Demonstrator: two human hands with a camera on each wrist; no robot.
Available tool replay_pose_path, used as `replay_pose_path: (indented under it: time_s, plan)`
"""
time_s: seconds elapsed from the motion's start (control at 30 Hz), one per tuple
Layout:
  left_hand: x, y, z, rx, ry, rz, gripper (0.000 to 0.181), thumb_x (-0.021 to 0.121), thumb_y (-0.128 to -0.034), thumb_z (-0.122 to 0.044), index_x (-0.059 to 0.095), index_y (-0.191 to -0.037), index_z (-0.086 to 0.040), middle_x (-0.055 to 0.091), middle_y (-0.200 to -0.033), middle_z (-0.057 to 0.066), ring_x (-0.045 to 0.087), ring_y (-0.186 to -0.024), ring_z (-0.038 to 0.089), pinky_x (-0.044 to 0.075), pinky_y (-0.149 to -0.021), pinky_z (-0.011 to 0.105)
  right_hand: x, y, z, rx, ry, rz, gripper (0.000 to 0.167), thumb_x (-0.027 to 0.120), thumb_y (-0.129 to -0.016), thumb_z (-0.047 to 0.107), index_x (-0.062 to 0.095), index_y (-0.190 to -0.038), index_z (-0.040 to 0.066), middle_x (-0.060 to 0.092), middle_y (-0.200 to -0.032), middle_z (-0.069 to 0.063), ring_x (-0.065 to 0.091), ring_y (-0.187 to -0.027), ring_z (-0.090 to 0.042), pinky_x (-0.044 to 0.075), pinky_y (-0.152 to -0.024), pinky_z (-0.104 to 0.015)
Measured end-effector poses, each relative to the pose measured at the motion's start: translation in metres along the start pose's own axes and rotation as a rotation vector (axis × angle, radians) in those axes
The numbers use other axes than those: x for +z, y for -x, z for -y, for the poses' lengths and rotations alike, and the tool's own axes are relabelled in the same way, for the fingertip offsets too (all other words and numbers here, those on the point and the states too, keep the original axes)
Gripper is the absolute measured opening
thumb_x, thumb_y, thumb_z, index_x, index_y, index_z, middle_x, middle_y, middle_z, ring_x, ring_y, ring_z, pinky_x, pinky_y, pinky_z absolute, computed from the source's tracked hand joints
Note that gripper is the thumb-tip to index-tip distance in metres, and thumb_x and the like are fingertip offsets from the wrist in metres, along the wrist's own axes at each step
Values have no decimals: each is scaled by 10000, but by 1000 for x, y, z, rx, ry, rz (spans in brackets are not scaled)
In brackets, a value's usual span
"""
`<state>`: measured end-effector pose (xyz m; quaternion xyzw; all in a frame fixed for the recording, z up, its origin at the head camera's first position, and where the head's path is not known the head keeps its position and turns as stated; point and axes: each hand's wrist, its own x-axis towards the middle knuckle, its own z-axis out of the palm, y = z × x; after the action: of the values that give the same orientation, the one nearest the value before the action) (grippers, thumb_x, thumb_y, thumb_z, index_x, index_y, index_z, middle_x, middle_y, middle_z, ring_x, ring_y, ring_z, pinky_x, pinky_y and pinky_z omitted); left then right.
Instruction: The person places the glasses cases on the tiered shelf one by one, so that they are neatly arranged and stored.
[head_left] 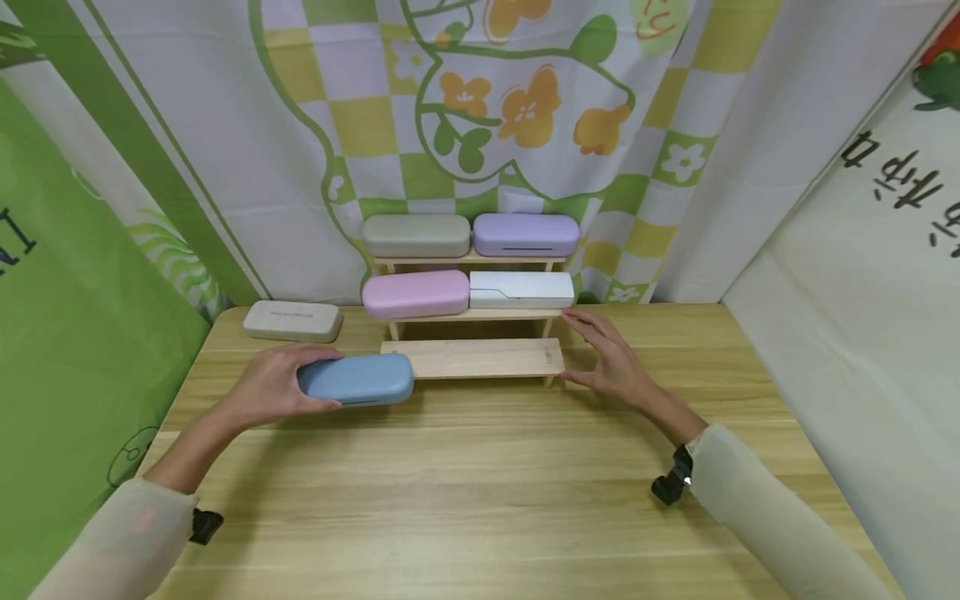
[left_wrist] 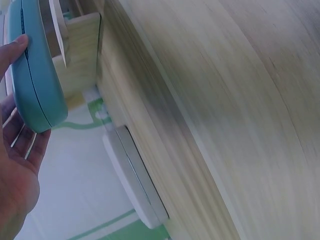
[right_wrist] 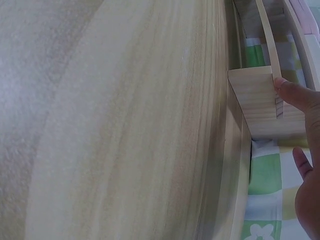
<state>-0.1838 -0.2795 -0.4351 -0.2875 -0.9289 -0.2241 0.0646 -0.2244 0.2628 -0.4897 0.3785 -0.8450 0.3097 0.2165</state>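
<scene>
My left hand [head_left: 273, 385] holds a blue glasses case [head_left: 360, 379] by its left end, thumb in front and fingers behind. The case is just off the left end of the bottom board [head_left: 480, 358] of a three-tier wooden stand. In the left wrist view the thumb lies across the seam of the closed blue case [left_wrist: 37, 75]. At the stand's right end my right hand [head_left: 617, 367] has its thumb touching the bottom board's edge [right_wrist: 276, 95], with its fairly straight fingers near the middle tier.
On the top tier sit a grey-green case [head_left: 417, 236] and a purple case [head_left: 527, 234]. The middle tier bears a pink case [head_left: 416, 293] and a white case [head_left: 521, 290]. An off-white case [head_left: 292, 321] lies on the wooden table [head_left: 480, 500], left of the stand. A patterned curtain [head_left: 517, 108] hangs behind.
</scene>
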Motion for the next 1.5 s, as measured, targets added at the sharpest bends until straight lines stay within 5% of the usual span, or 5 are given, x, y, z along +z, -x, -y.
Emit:
replay_pose_path:
  time_s: [0.2,0.47,0.7,0.97,1.5]
  plan:
    - [9,-7,-7,19,7,-29,686,980,-676,-371,766,-1264,-89,747,-1252,190,728,-1093,397,593,-848,564,0,0,0,-1,-21,7,1077,1026,-574,-19,496,-1509,-98,498,-1517,-286,471,-1384,-464,277,-1214,-166]
    - [20,-20,-20,58,8,-75,695,975,-667,-400,775,-1253,-83,747,-1241,174,741,-1044,360,608,-798,519,-1,-1,1,18,-19,19,1064,1031,-583,3,511,-1507,-79,504,-1531,-259,502,-1370,-430,429,-993,-80]
    - [29,-32,-32,84,14,-123,706,984,-659,-359,772,-1260,-55,757,-1222,184,735,-1068,375,608,-833,529,-1,0,-2,22,-8,24,1066,1033,-587,14,514,-1515,-57,506,-1536,-242,510,-1365,-402,591,-850,-330]
    - [40,-45,-43,99,19,-132,722,986,-666,-378,769,-1277,-60,760,-1225,179,733,-1096,374,607,-854,521,-1,0,-4,22,-14,19,1059,1031,-584,2,523,-1510,-52,510,-1536,-233,511,-1362,-391,543,-888,-196]
    - [60,-74,-73,61,20,-129,730,952,-703,-418,750,-1308,-61,744,-1294,135,692,-1204,351,573,-970,510,-1,0,-4,35,-38,17,1055,1025,-579,-29,523,-1507,-57,501,-1543,-234,519,-1351,-400,564,-871,-237]
